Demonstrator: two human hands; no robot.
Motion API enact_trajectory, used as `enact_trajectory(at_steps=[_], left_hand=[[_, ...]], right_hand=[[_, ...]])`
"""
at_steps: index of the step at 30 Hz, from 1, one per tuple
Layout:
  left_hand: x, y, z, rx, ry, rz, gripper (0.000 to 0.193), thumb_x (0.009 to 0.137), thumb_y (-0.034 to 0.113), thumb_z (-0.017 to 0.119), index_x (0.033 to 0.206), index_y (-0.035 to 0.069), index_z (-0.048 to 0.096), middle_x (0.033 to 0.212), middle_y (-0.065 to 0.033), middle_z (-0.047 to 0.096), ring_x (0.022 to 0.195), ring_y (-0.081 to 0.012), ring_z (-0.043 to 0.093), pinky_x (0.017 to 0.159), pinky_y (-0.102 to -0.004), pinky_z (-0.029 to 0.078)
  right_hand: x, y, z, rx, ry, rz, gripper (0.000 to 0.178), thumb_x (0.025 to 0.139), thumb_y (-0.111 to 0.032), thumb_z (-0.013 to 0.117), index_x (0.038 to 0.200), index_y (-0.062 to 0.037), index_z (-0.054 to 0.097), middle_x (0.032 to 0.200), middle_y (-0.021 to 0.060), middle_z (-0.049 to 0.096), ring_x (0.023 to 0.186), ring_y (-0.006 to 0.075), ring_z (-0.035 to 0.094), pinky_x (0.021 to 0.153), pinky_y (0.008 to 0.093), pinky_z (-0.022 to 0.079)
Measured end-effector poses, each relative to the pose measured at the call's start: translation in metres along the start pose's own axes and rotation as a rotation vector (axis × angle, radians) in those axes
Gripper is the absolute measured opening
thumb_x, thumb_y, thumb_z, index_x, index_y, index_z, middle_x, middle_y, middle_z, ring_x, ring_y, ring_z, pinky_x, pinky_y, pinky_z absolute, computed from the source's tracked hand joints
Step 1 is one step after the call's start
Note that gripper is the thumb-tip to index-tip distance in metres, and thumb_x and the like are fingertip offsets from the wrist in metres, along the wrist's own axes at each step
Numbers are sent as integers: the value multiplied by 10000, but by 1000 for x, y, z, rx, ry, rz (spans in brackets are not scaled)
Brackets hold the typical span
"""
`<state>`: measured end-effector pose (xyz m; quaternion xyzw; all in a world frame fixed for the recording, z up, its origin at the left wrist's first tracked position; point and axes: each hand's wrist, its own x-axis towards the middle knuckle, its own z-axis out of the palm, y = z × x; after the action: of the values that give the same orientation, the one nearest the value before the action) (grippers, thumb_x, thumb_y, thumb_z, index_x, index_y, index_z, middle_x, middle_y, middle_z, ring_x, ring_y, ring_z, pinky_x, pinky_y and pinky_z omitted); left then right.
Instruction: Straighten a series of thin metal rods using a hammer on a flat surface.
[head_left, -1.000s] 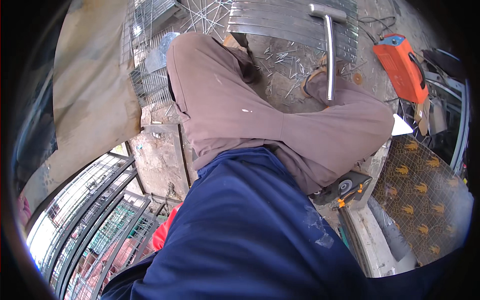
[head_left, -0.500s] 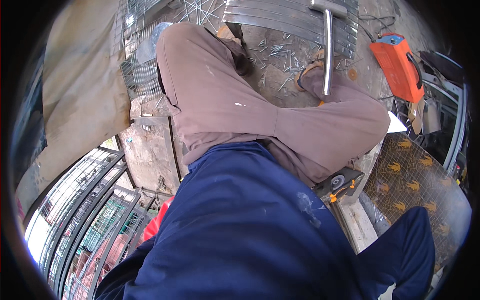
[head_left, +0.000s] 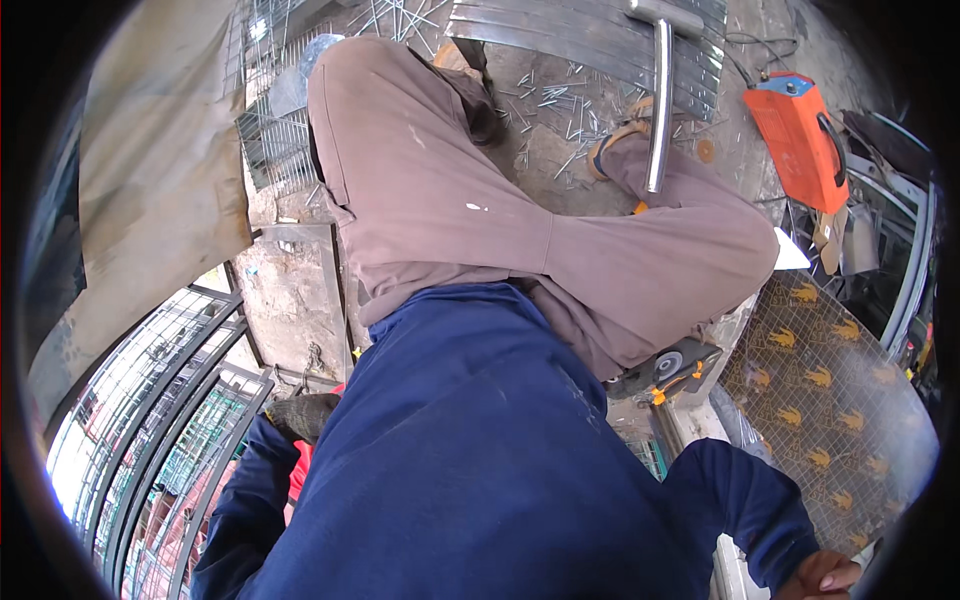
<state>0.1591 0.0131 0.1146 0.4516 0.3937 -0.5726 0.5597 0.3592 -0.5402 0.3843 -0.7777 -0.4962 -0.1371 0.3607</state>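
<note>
My left hand [head_left: 303,416], in a dark glove, rests beside my left hip, next to a red thing [head_left: 300,468] partly covered by my blue top. Its fingers are hidden from me, so I cannot see whether it holds anything. At the lower right edge my bare right hand [head_left: 822,575] shows only in part, fingers curled together. Anything inside it is out of sight. Nearest to that hand is a brown patterned board [head_left: 815,400]. Ahead of my knees, a steel hammer [head_left: 661,100] with a tubular handle lies on a slatted metal surface [head_left: 570,30].
An orange machine [head_left: 795,140] with a black handle stands at the right. Scattered metal pins [head_left: 570,105] cover the ground between my feet. Wire mesh [head_left: 278,150] and a black-framed rack [head_left: 165,430] are at the left. A black tool with a grey disc [head_left: 667,365] sits by my right thigh.
My gloved left hand has come into view at my left hip. My right forearm has shifted, bringing the right hand in at the lower edge. The view has moved slightly.
</note>
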Motion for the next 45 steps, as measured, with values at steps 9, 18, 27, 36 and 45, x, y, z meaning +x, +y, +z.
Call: enact_trajectory(at_steps=[9,18,27,36,45], left_hand=[[-23,45,3,-108,17,-75,350,924,372,696,848,31,676,714,-32,645,589,-124,593,558,-263,468],[22,43,-7,-31,0,89,285,953,319,665,1000,39,696,789,26,661,650,-64,592,614,-225,469],[36,45,12,52,49,183,395,960,408,649,995,18,705,788,42,650,695,-62,569,669,-236,461],[41,66,13,254,93,135,483,948,494,633,885,21,705,715,11,635,638,-83,569,627,-247,461],[-1,78,8,364,228,-24,607,924,613,593,698,55,666,605,-36,597,550,-107,553,557,-266,449]], right_hand=[[17,-7,22,206,-4,-333,147,958,-275,606,998,-202,728,737,-66,633,617,75,558,720,278,535],[58,-26,9,557,-225,-773,235,916,-115,547,1014,-58,753,718,9,682,561,90,584,616,239,537],[66,-58,20,39,-363,-95,251,843,-55,530,753,0,757,653,22,709,556,84,643,580,168,517],[97,-4,59,363,-388,-146,216,867,-74,540,886,-47,753,679,18,709,553,102,627,578,186,515],[71,34,55,784,-149,-355,229,918,-132,579,1087,-95,728,718,12,698,557,84,582,589,211,501]])
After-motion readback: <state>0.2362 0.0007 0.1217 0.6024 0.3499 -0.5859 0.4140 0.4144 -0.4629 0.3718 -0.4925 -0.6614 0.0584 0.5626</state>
